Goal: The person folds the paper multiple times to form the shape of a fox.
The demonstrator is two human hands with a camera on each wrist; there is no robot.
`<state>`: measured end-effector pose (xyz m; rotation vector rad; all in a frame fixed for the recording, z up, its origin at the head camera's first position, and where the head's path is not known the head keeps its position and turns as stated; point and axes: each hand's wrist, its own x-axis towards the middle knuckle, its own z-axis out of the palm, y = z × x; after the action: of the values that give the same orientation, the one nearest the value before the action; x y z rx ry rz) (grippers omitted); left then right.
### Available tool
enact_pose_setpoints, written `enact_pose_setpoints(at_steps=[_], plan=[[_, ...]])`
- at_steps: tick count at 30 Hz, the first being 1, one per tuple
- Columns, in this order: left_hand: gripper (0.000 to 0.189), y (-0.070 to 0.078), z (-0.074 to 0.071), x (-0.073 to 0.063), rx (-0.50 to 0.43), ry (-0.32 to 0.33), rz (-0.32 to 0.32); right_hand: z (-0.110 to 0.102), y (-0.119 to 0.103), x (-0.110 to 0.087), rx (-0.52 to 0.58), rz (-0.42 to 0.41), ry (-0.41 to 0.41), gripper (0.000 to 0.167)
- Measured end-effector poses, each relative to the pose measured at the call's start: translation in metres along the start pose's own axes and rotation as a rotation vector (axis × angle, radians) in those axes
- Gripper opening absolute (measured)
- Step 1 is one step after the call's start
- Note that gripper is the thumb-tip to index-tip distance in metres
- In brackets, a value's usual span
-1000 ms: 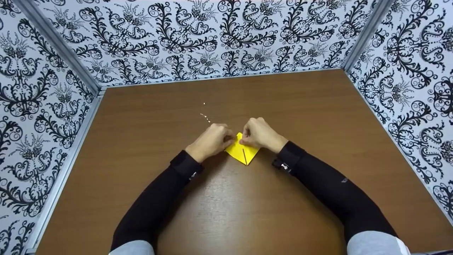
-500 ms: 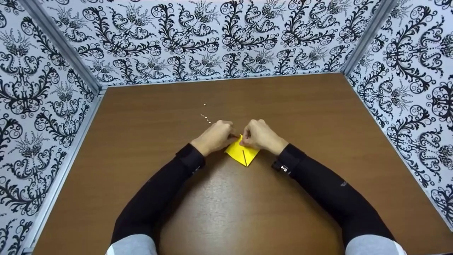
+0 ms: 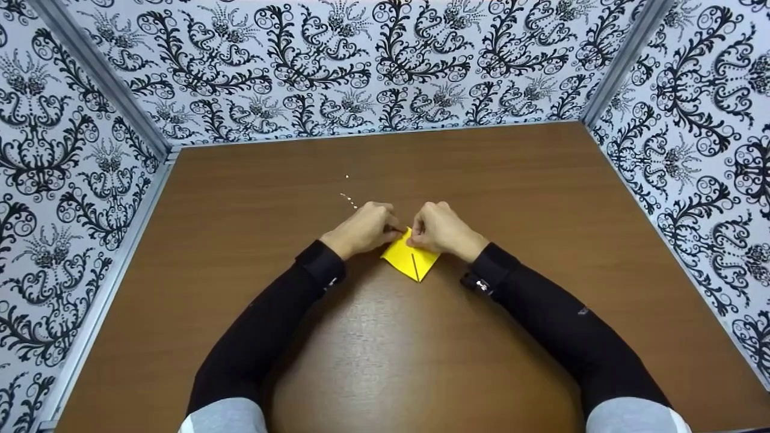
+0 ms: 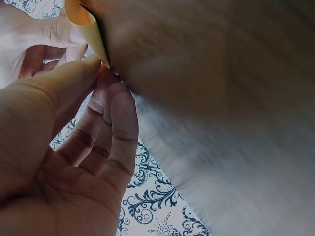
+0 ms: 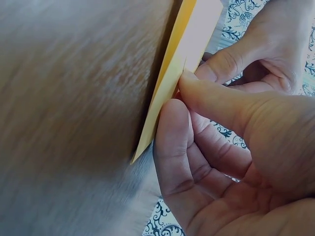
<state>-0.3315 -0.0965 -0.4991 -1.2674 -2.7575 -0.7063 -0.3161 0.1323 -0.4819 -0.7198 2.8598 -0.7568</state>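
Observation:
A folded piece of yellow paper lies between my two hands on the wooden table, one corner towards me and a dark slit running up from that corner. My left hand pinches its far left edge between thumb and fingertips. In the left wrist view the paper curls up in a loop beside those fingertips. From the other side my right hand pinches the paper with thumb and index finger. The right wrist view shows the folded layers of paper standing slightly apart along one edge.
Several tiny white specks lie on the brown table beyond my left hand. Patterned black and white walls with grey metal corner posts enclose the table at the back and both sides.
My left hand has shifted slightly away from me and to the right along the paper's far edge. The right hand stays nearly still, and the paper's far tip looks more pointed.

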Motion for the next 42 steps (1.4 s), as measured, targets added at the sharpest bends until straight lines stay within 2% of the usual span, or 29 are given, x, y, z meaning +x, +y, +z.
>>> enact_pose_setpoints(at_steps=[12,19,31,42], plan=[[0.012,0.003,-0.004,-0.001,-0.009,-0.011,0.003,0.000,-0.001,0.000,-0.001,0.012,-0.005,0.023],[0.011,0.005,-0.005,-0.009,-0.023,0.003,0.014,0.000,-0.002,0.003,-0.012,0.035,-0.024,0.021],[0.011,0.005,-0.004,-0.023,-0.073,-0.024,-0.068,0.000,-0.002,0.003,0.003,0.064,-0.042,0.022],[0.011,0.007,-0.005,-0.033,-0.091,-0.017,-0.054,0.001,-0.002,0.002,-0.003,0.082,-0.047,0.022]])
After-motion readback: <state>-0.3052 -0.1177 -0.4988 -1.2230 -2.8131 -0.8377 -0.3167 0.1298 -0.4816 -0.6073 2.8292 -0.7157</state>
